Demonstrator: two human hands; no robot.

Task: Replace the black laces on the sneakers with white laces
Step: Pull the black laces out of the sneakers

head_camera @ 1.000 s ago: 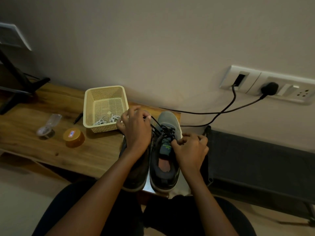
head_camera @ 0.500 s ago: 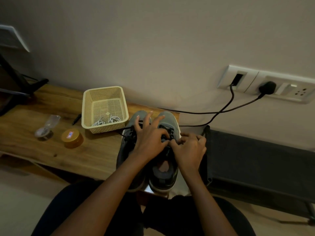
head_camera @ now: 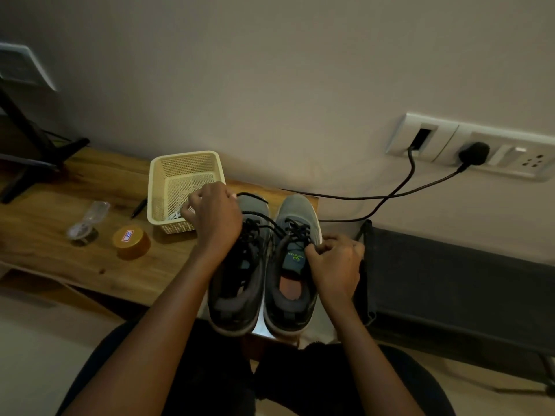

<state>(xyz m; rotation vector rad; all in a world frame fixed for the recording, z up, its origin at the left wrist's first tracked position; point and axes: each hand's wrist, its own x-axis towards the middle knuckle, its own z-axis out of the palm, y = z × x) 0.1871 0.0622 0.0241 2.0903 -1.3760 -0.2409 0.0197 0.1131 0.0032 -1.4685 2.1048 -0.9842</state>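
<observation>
Since 0.5 s ago your left hand swung out toward the basket, gripping the black lace. Your right hand pinches the right sneaker at its eyelets, at the desk end. Lace looks light & limp, so hold it near the tip and pull straight.

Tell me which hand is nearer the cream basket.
Left. The left hand is at the basket's near right corner, gripping the black lace. The right hand is farther off, pinching that lace at the right sneaker.
</observation>
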